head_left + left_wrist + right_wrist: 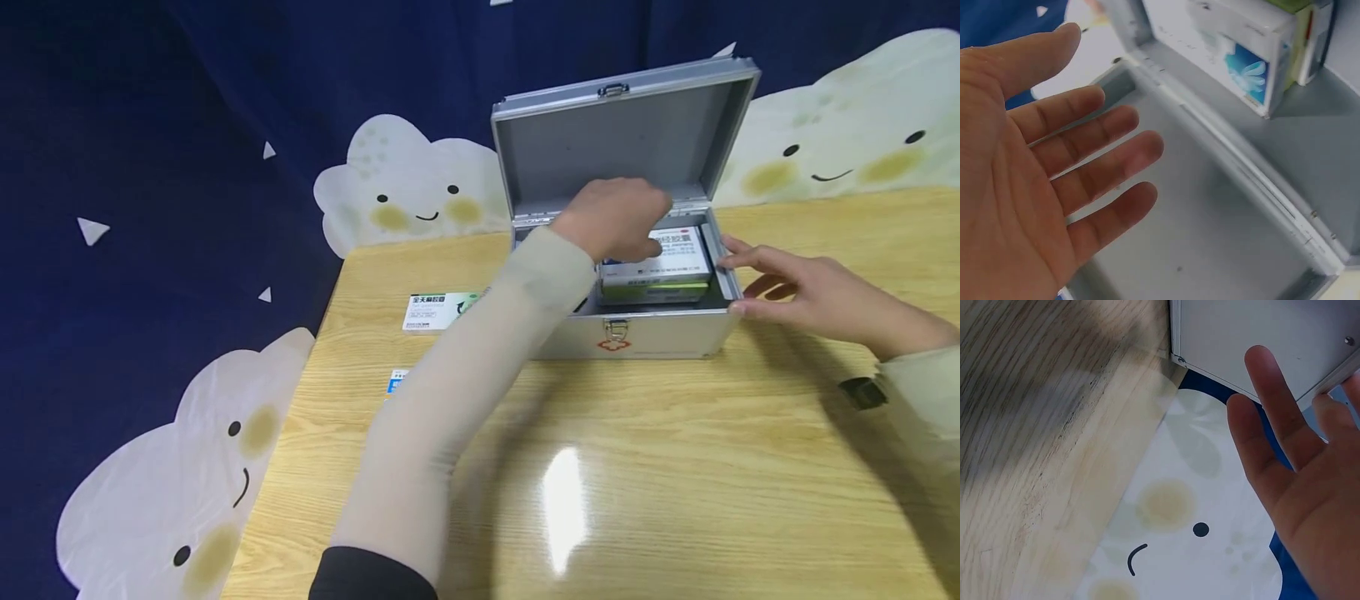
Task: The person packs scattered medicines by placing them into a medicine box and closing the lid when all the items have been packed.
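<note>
A silver metal medicine case (675, 337) stands on the table with its lid (615, 142) raised. White and green medicine boxes (667, 265) are stacked in its right part, and the left wrist view shows a white box with a blue picture (1247, 72). Above the case's inside is my left hand (618, 218); in the left wrist view its fingers (1116, 156) are spread and it holds nothing. My right hand (802, 287) rests its fingertips on the case's right rim, thumb by the front corner. My left forearm hides the case's left part.
Left of the case, a white and green medicine box (435, 311) lies on the wooden table (637, 467). A blue and white box (396, 381) is partly covered by my left sleeve. A dark blue curtain with clouds (408, 183) hangs behind the table.
</note>
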Demonstrator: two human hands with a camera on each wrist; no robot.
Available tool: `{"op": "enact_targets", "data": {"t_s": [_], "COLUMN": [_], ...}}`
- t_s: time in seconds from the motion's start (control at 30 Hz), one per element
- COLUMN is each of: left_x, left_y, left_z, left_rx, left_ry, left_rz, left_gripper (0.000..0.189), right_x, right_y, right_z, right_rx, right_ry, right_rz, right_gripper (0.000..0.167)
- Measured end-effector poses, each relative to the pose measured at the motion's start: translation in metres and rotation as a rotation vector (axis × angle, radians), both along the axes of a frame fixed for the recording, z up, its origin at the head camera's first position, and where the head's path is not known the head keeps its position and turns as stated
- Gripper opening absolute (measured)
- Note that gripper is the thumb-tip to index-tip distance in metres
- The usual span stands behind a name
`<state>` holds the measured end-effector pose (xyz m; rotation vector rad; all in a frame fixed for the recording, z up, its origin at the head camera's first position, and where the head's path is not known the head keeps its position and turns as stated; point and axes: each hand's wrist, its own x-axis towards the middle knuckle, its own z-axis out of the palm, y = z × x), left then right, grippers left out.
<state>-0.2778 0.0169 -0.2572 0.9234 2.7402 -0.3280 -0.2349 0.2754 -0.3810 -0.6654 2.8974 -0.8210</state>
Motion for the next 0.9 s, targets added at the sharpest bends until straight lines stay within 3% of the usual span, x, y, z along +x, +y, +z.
{"op": "enact_targets", "data": {"t_s": [0.3, 0.5, 0.73, 0.9], "left_x": [0.019, 0.033, 0.04, 0.04], "left_y": [-0.033, -0.061, -0.097, -0.123], "left_z": [0.03, 0.047, 0.051, 0.042], "left_rx": [0.118, 0.19, 0.241, 0.278], "left_ry": [0.107, 0.163, 0.207, 0.235], "left_rz": [-0.016, -0.004, 0.031, 0.047], "left_gripper": [0.039, 0.047, 0.045, 0.044], "right_x": [0.001, -0.001, -0.005, -0.008], "right_y": [-0.001, 0.0, -0.002, -0.001], "right_z": [0.001, 0.004, 0.006, 0.008], "right_rx": [0.006, 0.032, 0.039, 0.065], "right_ry": [-0.009, -0.007, -0.006, -0.04], "right_rz": [-0.011, -0.012, -0.003, -0.012], "right_gripper": [0.058, 0.059, 0.057, 0.061]}}
